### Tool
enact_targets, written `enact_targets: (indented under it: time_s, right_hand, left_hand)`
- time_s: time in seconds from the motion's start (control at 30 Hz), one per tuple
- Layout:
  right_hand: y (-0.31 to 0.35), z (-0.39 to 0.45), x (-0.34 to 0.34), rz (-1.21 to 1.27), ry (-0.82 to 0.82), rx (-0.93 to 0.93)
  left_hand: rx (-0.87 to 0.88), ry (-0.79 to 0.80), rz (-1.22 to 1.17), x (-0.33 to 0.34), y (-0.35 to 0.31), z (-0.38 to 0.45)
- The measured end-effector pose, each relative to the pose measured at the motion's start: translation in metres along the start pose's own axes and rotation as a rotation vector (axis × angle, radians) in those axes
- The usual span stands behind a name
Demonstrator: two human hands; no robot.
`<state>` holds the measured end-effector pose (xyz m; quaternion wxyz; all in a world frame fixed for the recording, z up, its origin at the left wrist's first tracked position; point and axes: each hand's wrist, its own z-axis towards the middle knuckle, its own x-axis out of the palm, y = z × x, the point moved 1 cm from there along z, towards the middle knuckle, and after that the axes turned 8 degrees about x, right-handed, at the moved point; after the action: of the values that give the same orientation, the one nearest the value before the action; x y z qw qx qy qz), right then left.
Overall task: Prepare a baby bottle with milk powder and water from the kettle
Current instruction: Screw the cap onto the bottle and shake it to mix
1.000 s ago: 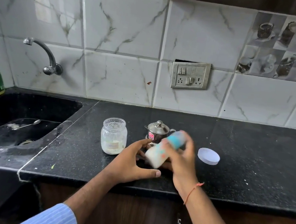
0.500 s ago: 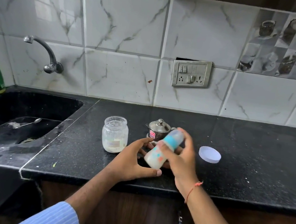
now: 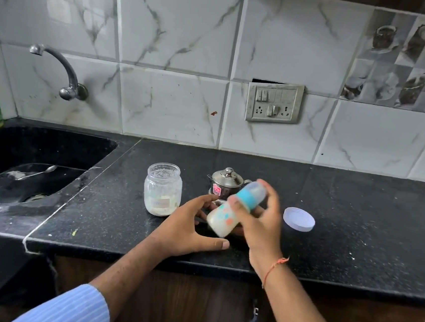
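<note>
Baby bottle (image 3: 229,211) (tilted) in right hand (image 3: 259,224)

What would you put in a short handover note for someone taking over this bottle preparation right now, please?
Right hand: grips the baby bottle tilted above the counter, blue cap on, milky liquid inside.
Left hand: open, resting on the counter beside the bottle, holding nothing.
Powder jar: open, upright, left of the hands; its white lid lies on the counter to the right.
Steel kettle: lidded, standing behind the hands.
Done, by the look of it: powder and water in, bottle capped.
Left: probably finish mixing, set the bottle down, put the lid back on the jar.
</note>
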<state>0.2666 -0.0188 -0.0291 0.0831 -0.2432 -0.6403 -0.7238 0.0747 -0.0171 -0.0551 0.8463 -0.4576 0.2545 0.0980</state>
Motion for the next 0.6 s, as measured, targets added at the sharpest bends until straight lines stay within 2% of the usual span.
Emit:
enact_targets:
  time_s: [0.1, 0.2, 0.23, 0.3, 0.33, 0.43, 0.47, 0.53, 0.57, 0.6]
  right_hand:
    - [0.007, 0.003, -0.008, 0.250, -0.186, -0.010]
    - [0.002, -0.002, 0.000, -0.017, 0.061, 0.008]
    - [-0.001, -0.001, 0.000, -0.017, 0.027, -0.022]
    - [0.005, 0.004, -0.009, 0.213, -0.176, -0.053]
    - [0.006, 0.005, -0.011, 0.280, -0.215, -0.035]
    - [0.004, -0.001, -0.003, 0.011, 0.013, 0.030]
    - [0.003, -0.001, -0.002, 0.033, -0.015, 0.032]
    - [0.006, 0.003, -0.010, 0.242, -0.163, 0.005]
    - [0.009, 0.003, -0.011, 0.263, -0.171, 0.021]
    - [0.010, 0.002, -0.008, 0.179, -0.110, 0.055]
  left_hand:
    - [-0.003, 0.011, 0.008, 0.000, 0.000, 0.000]
    - [0.010, 0.020, 0.000, 0.002, 0.000, -0.001]
    - [0.009, 0.022, 0.001, 0.001, 0.000, -0.001]
    - [0.008, 0.022, 0.010, 0.002, -0.001, -0.001]
    - [0.008, 0.023, 0.010, 0.002, -0.001, -0.001]
    - [0.014, 0.032, 0.006, 0.002, 0.000, -0.001]
    - [0.012, 0.035, 0.006, 0.001, -0.001, 0.000]
    - [0.006, 0.039, 0.002, 0.001, -0.001, 0.000]
    - [0.007, 0.039, -0.001, 0.001, -0.001, -0.001]
    - [0.013, 0.039, -0.004, 0.001, 0.000, -0.001]
